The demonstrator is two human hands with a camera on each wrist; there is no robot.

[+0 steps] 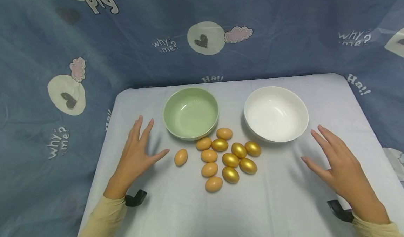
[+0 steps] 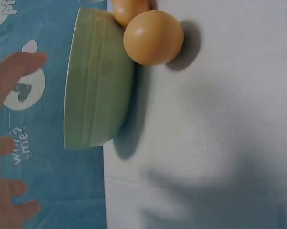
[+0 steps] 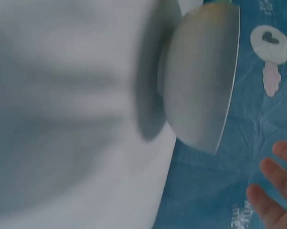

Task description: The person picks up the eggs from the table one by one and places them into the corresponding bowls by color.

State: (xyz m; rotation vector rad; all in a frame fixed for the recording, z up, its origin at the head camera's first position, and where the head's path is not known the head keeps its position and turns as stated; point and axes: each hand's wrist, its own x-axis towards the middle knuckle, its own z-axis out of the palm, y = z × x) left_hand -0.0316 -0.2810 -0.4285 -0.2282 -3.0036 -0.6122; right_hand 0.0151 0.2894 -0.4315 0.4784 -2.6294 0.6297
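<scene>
Head view shows me the left hand (image 1: 135,156) and the right hand (image 1: 344,170) both spread wide, holding nothing: the left just beside a lone brown egg (image 1: 181,157), the right near the white bowl (image 1: 276,114). Five more brown eggs (image 1: 209,169) and six gold eggs (image 1: 230,160) lie clustered between the hands on the white tabletop (image 1: 268,209), on the near side of the green bowl (image 1: 190,116) and the white one. I judge each egg light and stiff; I can't tell whether the shells are real, so I'd treat them as fragile. The glossy gold ones look slipperier, and any could roll if nudged. I'd pinch one gently around its fat middle, thumb opposite fingertips; the lone brown egg leaves most room for that.
</scene>
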